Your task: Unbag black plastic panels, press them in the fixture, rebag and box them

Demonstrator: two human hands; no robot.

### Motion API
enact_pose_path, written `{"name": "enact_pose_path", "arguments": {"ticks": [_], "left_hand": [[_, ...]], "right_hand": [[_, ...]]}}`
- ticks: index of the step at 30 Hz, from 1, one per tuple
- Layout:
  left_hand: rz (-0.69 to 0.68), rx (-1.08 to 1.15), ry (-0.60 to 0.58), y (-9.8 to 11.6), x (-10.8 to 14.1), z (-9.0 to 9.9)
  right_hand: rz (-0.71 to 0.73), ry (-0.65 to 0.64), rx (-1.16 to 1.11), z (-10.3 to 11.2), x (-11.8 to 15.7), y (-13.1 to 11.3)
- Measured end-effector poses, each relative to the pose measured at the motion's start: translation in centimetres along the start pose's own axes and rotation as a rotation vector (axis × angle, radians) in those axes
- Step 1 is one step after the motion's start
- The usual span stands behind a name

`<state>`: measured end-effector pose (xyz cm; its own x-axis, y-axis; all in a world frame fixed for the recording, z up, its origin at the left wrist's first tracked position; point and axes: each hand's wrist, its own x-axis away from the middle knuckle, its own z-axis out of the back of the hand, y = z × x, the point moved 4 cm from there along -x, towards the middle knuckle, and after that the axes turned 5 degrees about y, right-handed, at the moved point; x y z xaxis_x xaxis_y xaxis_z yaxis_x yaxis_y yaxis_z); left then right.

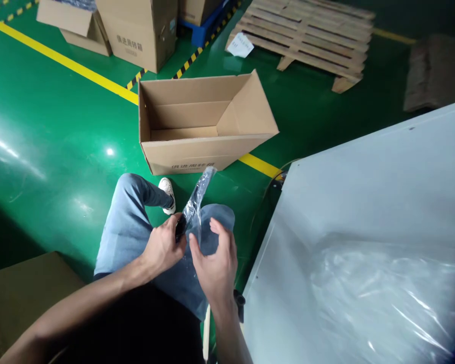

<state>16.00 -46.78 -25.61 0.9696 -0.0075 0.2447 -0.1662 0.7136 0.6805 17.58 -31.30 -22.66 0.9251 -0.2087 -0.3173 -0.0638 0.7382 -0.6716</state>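
My left hand [165,242] is closed round the lower end of a dark object in a clear plastic bag [197,197]. What the dark object is I cannot make out. The bag slants up and away, over my knees. Just right of it is my right hand [216,258], its thumb and fingers apart with nothing visible between them; the fingertips are close to the bag's edge. Beyond my knees an open cardboard box [197,151] stands on the floor, and its visible inside holds nothing.
A pale grey tabletop [288,242] fills the right side, with clear plastic bags [390,293] on it. Behind are a wooden pallet [303,35], a paper sheet [240,45] and cardboard boxes [132,30]. Another cardboard box [30,298] is at lower left.
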Motion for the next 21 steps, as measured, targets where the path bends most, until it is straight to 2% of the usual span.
{"name": "enact_pose_path", "arguments": {"ticks": [4,7,10,14,16,18,21], "left_hand": [[-0.102,-0.098,-0.043,0.4,1.0,-0.4],[-0.11,-0.184,-0.045,0.4,1.1,-0.3],[-0.062,-0.219,-0.025,0.3,0.8,0.2],[-0.038,-0.179,-0.04,0.1,0.3,0.6],[-0.042,-0.145,-0.041,0.0,0.1,0.7],[-0.056,-0.13,-0.024,-0.1,0.1,0.8],[-0.081,-0.172,-0.008,-0.2,0.2,0.8]], "right_hand": [[0.044,0.064,0.134,-0.8,-1.9,-0.3],[-0.029,0.082,0.032,-0.9,-2.1,-0.1],[-0.202,0.101,-0.137,-0.9,-1.6,0.3],[-0.545,0.125,-0.316,-0.9,-0.5,1.8],[-0.646,0.124,-0.4,-0.8,-0.1,2.5],[-0.635,0.103,-0.432,-0.7,0.0,2.9],[-0.48,0.065,-0.393,-0.1,-0.5,2.8]]}}
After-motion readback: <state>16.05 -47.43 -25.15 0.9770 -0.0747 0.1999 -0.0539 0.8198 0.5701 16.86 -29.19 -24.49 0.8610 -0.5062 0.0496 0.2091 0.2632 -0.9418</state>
